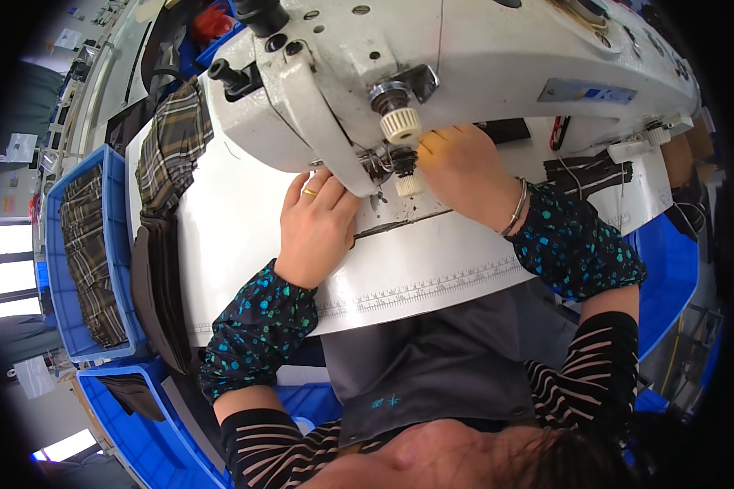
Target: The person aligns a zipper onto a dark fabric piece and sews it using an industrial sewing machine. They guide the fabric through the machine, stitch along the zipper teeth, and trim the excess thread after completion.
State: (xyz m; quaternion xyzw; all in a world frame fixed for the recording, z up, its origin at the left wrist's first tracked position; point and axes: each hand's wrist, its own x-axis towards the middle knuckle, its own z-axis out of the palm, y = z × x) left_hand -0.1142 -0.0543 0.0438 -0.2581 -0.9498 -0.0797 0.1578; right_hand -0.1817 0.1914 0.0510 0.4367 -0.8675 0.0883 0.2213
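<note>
A white industrial sewing machine [473,61] spans the upper view, with cream tension knobs [400,125] on its front. My left hand [316,228], a ring on one finger, rests on the white work surface just left of the needle area. Its fingers stretch forward, and some tips are hidden by the machine head. To the right of the needle area is my right hand [469,175], curled, with its fingertips hidden behind the knobs; what they hold, if anything, cannot be seen. Between the hands runs a narrow dark strip [404,223].
Plaid fabric [175,143] drapes over the table's left edge beside dark brown pieces [156,293]. More plaid cloth lies in a blue bin [122,236]. A lower blue bin [151,440] holds dark pieces. Dark zippered strips [587,175] and red-black snips [559,133] lie right. A ruler scale [420,292] lines the front edge.
</note>
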